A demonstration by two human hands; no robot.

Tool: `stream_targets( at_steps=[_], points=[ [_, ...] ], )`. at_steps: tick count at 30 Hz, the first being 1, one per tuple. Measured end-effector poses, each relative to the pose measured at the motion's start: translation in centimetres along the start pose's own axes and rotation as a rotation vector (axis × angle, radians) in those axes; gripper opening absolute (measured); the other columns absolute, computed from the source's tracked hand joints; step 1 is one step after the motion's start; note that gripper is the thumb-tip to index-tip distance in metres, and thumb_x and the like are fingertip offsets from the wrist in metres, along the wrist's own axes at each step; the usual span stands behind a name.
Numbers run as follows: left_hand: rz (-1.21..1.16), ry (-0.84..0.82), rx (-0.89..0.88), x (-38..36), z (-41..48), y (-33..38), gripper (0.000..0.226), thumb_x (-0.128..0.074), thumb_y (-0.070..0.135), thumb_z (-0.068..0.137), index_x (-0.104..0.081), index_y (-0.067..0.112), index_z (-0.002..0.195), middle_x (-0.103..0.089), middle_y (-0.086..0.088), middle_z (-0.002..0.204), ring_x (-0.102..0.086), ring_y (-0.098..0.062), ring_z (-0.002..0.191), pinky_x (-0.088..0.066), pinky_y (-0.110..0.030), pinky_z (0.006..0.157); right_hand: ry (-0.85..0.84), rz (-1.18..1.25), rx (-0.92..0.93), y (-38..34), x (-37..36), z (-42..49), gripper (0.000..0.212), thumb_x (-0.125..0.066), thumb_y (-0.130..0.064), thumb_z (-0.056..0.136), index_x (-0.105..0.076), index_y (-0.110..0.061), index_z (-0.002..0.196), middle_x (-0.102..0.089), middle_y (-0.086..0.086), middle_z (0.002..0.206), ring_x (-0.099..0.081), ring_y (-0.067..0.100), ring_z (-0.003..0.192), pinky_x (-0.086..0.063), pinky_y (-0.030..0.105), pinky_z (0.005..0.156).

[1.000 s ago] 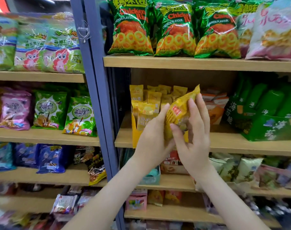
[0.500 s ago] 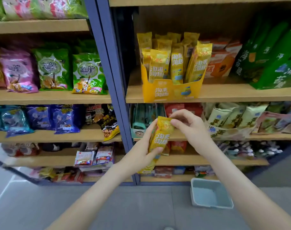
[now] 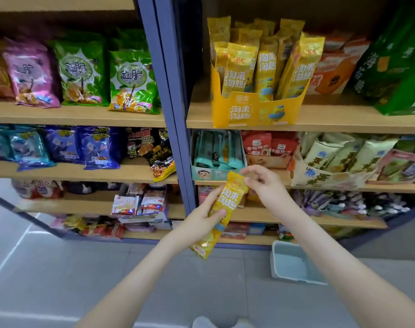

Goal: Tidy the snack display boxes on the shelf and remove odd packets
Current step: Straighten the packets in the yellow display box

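Below display box [image 3: 256,112]: left hand [image 3: 200,217], right hand [image 3: 269,185], fingers clamped on packet [image 3: 229,202]; bin [image 3: 294,263] nearby.

The display box [image 3: 256,112] is bright yellow with white lettering and a blue-and-yellow cartoon figure; the upright packets [image 3: 239,72] in it match. Below the display box, the loose packet [image 3: 227,202] is the same yellow with white characters. Right of the display box sit orange cartons [image 3: 331,74], then dark green bags [image 3: 388,67]; below it, teal packets [image 3: 216,147].
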State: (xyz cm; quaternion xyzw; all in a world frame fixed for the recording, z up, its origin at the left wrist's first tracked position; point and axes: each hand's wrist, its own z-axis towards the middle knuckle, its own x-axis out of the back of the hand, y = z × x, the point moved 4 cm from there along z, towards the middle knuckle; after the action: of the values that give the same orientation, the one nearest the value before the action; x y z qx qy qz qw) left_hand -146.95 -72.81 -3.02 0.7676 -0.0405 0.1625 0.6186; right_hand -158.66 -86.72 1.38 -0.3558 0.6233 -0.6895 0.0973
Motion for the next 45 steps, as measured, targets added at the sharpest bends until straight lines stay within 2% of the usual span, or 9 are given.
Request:
stream_targets(
  at_steps=[6,10,21,28,31,34,36,40,45],
  points=[
    [0.065,0.23,0.041,-1.4,1.5,0.6,0.049,-0.072,0.039,0.085,-0.044,0.031,0.125,-0.065,0.007,0.118,-0.061,-0.008,0.106,-0.049,-0.025,0.088,-0.063,0.174,-0.009,0.6,0.5,0.2,0.025,-0.051,-0.006,0.097,-0.068,-0.023,0.095,-0.059,0.005,0.083,-0.057,0.01,0.073,-0.047,0.023,0.071],
    [-0.075,0.147,0.097,-0.8,1.9,-0.2,0.038,-0.068,0.043,0.082,-0.053,0.039,0.116,-0.071,0.006,0.108,-0.068,-0.01,0.095,-0.055,-0.031,0.085,-0.325,0.177,0.004,1.1,0.8,0.3,0.016,-0.053,-0.011,0.097,-0.066,-0.021,0.102,-0.066,0.003,0.109,-0.063,0.013,0.099,-0.053,0.027,0.086],
    [-0.233,-0.099,0.203,-0.6,0.2,-1.2,0.033,-0.056,0.031,0.097,-0.055,0.035,0.129,-0.069,0.005,0.119,-0.067,-0.014,0.106,-0.053,-0.033,0.093,-0.413,0.036,-0.028,2.3,1.2,-0.2,0.008,-0.062,-0.01,0.092,-0.069,-0.014,0.092,-0.071,-0.006,0.088,-0.065,0.005,0.085,-0.05,0.02,0.08],
    [-0.251,-0.097,0.272,-1.2,-0.1,-1.5,0.029,-0.049,0.042,0.097,-0.055,0.032,0.124,-0.068,-0.002,0.118,-0.067,-0.021,0.105,-0.054,-0.039,0.094,-0.252,0.047,-0.065,2.6,0.2,-0.5,0.021,-0.061,-0.014,0.093,-0.059,-0.019,0.073,-0.06,-0.009,0.073,-0.055,0.003,0.068,-0.041,0.022,0.073],
    [-0.009,-0.036,0.201,-1.7,0.0,-1.3,0.045,-0.06,0.049,0.09,-0.048,0.03,0.13,-0.065,0.005,0.119,-0.065,-0.011,0.101,-0.056,-0.025,0.08,-0.149,0.025,-0.099,3.0,0.0,-0.4,0.025,-0.059,-0.022,0.095,-0.054,-0.02,0.07,-0.055,-0.005,0.074,-0.05,0.012,0.074,-0.039,0.031,0.073],
    [0.18,0.076,0.192,-1.5,0.2,-1.2,0.044,-0.064,0.045,0.089,-0.049,0.023,0.124,-0.064,0.005,0.111,-0.063,-0.006,0.09,-0.048,-0.014,0.064,-0.061,0.011,-0.064,2.8,-0.2,-0.4,0.017,-0.061,-0.022,0.094,-0.056,-0.019,0.078,-0.051,0.001,0.094,-0.049,0.014,0.086,-0.04,0.019,0.072],
    [0.081,0.167,0.219,-1.2,0.4,-1.6,0.039,-0.061,0.044,0.092,-0.05,0.021,0.122,-0.063,0.002,0.112,-0.063,-0.012,0.095,-0.052,-0.023,0.072,-0.058,0.026,-0.059,2.7,-0.6,-0.6,0.014,-0.066,-0.024,0.09,-0.058,-0.021,0.101,-0.049,0.0,0.113,-0.051,0.012,0.099,-0.042,0.016,0.08],
    [-0.455,0.392,0.267,-0.6,0.7,-2.0,0.041,-0.052,0.044,0.097,-0.047,0.014,0.124,-0.064,-0.011,0.115,-0.066,-0.021,0.098,-0.054,-0.039,0.081,-0.418,0.137,-0.224,3.4,-3.3,-2.3,0.075,-0.075,-0.034,0.077,-0.034,-0.024,0.139,-0.055,-0.001,0.125,-0.062,0.016,0.107,-0.053,0.035,0.091],
    [-0.874,0.591,0.215,0.1,1.2,-1.1,0.038,-0.041,0.032,0.104,-0.038,0.005,0.13,-0.063,-0.02,0.116,-0.067,-0.028,0.098,-0.055,-0.042,0.082,-0.557,0.19,-0.241,3.8,-5.4,-3.4,0.062,-0.073,-0.023,0.085,-0.043,-0.018,0.139,-0.065,0.006,0.121,-0.066,0.019,0.107,-0.054,0.034,0.091]
  ],
)
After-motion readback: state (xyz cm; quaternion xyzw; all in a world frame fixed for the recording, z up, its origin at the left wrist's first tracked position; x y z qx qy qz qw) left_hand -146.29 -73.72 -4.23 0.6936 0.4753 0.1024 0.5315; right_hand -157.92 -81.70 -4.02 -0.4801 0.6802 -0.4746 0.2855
